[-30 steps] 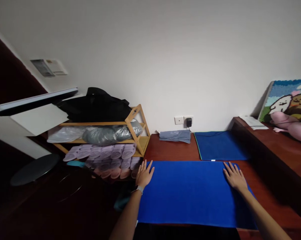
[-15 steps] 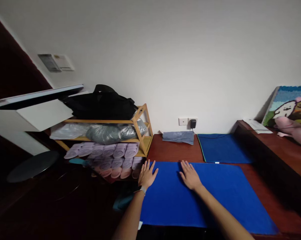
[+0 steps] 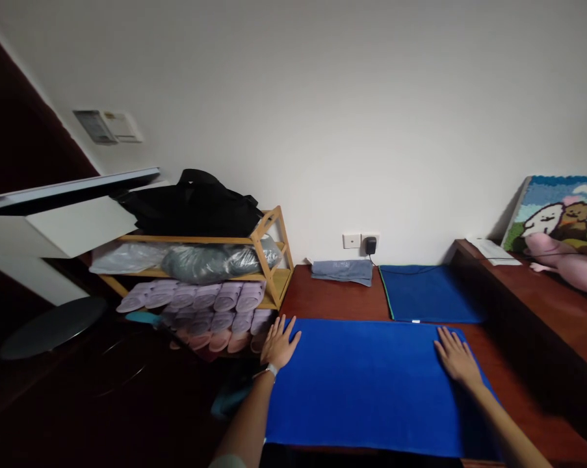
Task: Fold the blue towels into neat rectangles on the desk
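A bright blue towel (image 3: 366, 383) lies spread flat on the reddish-brown wooden table (image 3: 332, 299). My left hand (image 3: 279, 344) rests palm down on its far left corner, fingers spread, with a band on the wrist. Near the far right corner, my right hand (image 3: 456, 357) lies flat on the cloth, fingers stretched out. Neither hand grips anything. Behind the towel, a darker blue folded cloth (image 3: 430, 292) with a green edge lies toward the wall. To its left is a folded grey-blue cloth (image 3: 342, 272) with lettering on it.
A wooden rack (image 3: 273, 260) at the left carries a black bag (image 3: 195, 205), plastic-wrapped items and several slippers (image 3: 205, 296). A black plug (image 3: 370, 245) with a cord sits in the wall socket. On the raised ledge at the right are a pink plush toy (image 3: 566, 257) and a picture (image 3: 556, 208).
My right hand has slid to the right across the towel, from near its middle to the far right corner. My left hand stays at the left corner. The view has shifted slightly.
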Action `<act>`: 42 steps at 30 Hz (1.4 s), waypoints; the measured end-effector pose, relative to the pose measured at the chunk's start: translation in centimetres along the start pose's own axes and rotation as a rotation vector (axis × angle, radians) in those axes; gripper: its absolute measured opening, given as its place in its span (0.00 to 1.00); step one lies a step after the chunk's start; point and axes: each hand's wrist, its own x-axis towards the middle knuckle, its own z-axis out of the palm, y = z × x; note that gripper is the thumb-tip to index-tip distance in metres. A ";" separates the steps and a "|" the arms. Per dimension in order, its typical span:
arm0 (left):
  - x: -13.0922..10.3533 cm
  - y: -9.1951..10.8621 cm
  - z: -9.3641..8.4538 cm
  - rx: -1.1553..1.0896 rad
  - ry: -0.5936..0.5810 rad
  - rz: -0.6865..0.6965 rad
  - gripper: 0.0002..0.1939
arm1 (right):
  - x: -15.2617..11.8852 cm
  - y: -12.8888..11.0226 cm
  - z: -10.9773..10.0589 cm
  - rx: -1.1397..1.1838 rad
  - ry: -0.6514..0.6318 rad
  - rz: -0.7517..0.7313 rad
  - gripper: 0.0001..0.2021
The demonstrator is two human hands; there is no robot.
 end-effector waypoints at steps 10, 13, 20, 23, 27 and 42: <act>-0.1 -0.2 0.2 -0.016 0.026 0.026 0.31 | 1.6 4.7 -0.2 -0.045 -0.014 0.110 0.38; -0.2 0.0 0.0 -0.021 0.035 0.041 0.31 | 1.4 2.0 -1.4 -0.081 0.034 0.128 0.36; -0.4 0.2 -0.4 -0.035 0.036 0.007 0.30 | -1.3 -18.5 -2.5 0.162 0.105 -0.423 0.33; -0.4 0.1 -0.4 -0.047 0.027 0.002 0.30 | -2.3 -26.4 -2.3 0.212 0.009 -0.587 0.34; -0.4 0.0 -0.4 -0.056 0.026 -0.002 0.29 | -2.1 -27.5 -2.1 0.195 -0.035 -0.541 0.34; 0.0 -0.3 0.0 -0.037 0.013 -0.005 0.29 | 2.2 5.9 -0.2 0.114 0.037 -0.044 0.39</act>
